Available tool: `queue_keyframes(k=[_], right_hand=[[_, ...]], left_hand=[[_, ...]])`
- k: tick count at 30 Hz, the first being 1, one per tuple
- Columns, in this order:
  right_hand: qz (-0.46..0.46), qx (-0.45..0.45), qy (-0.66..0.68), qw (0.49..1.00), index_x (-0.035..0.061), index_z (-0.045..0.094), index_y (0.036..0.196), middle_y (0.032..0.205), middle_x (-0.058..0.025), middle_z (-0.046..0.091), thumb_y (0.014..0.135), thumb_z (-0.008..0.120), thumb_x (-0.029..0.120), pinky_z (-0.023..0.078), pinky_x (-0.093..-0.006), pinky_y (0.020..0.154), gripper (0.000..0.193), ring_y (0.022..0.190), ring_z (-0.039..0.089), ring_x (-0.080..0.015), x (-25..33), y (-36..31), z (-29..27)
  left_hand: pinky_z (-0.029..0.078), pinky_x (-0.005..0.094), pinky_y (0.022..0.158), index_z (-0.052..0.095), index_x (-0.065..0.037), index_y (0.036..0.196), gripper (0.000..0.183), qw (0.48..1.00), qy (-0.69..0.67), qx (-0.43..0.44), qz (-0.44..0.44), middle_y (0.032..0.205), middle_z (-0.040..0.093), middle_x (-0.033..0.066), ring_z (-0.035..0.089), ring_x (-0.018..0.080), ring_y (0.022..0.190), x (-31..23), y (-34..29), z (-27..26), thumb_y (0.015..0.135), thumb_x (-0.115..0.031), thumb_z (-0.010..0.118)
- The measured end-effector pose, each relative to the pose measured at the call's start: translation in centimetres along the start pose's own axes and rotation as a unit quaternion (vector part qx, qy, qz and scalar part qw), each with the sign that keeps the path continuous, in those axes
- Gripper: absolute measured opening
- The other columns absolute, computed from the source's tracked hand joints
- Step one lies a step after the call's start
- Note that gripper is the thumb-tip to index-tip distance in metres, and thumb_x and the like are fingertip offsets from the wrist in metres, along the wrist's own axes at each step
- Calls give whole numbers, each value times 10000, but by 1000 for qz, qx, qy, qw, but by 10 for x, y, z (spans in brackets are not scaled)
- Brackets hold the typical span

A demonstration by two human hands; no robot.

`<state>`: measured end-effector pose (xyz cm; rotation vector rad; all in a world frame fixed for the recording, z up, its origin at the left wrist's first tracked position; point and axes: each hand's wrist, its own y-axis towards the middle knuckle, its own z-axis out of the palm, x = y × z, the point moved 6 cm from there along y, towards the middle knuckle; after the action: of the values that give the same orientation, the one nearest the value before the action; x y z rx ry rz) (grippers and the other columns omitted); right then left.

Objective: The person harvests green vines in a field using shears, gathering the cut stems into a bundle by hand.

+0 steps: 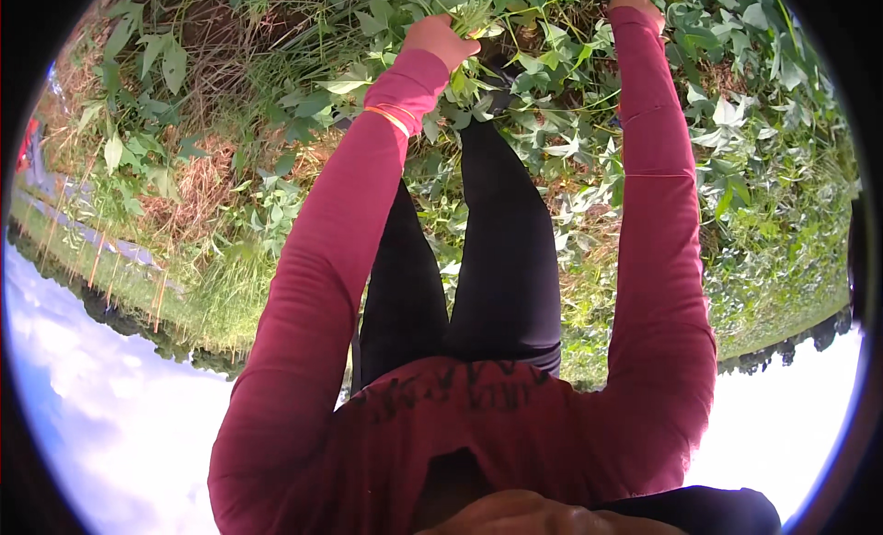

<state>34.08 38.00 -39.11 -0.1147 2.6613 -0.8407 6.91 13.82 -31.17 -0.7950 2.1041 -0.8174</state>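
Gripping a leafy green stem (478, 20), the left hand (440, 40) reaches among plants (570, 121).

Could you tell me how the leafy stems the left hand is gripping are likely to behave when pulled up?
The stems look thin and green, so probably floppy and light. The left hand closes round a small bunch, which suggests they bend easily. Tangled with the other leaves, they may snag or tear.

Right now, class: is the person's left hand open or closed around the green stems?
Closed: the left hand has its fingers curled around a bunch of green stems.
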Motion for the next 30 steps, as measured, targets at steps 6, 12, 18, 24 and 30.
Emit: queue_keyframes(k=[6, 12, 18, 24, 30], right_hand=[[130, 390, 737, 537, 42, 473, 1187, 1076, -209, 593, 1004, 520, 250, 591, -583, 799, 281, 953, 662, -423, 79, -108, 63], [197, 240, 926, 215, 8, 459, 1220, 1122, -167, 579, 1002, 481, 174, 406, -684, 979, 275, 1071, 596, -410, 130, -162, 53], [-57, 171, 905, 384, 35, 655, 1053, 893, -98, 707, 900, 635, 21, 490, -252, 609, 155, 659, 606, -111, 57, -245, -4], [-238, 249, 759, 553, -4, 680, 1004, 932, -48, 687, 889, 655, -28, 543, -261, 816, 120, 891, 681, -145, 61, -377, -75], [-335, 285, 723, 533, 44, 681, 994, 865, -10, 674, 870, 694, 31, 508, -272, 747, 125, 801, 619, -90, 158, -449, -81]], left_hand=[[544, 401, 789, 686, 18, 1051, 595, 990, -132, -18, -51, 908, 706, 209, 691, 335, 865, 36, -18, 11, 677, -439, 753], [530, 353, 720, 697, 16, 974, 504, 985, -170, -18, -20, 827, 713, 143, 677, 256, 738, -16, -39, 0, 699, -393, 807], [511, 272, 725, 680, -27, 1145, 343, 838, -545, -29, -7, 1044, 689, 51, 627, 114, 845, 21, -72, -47, 875, -230, 735], [540, 330, 817, 546, -10, 1311, 457, 776, -598, 199, 14, 1124, 663, 120, 657, 195, 956, -12, -144, -80, 920, -212, 670], [550, 350, 787, 559, -28, 1293, 439, 780, -600, 174, 38, 991, 650, 49, 640, 179, 872, 50, -194, -128, 880, -80, 700]])
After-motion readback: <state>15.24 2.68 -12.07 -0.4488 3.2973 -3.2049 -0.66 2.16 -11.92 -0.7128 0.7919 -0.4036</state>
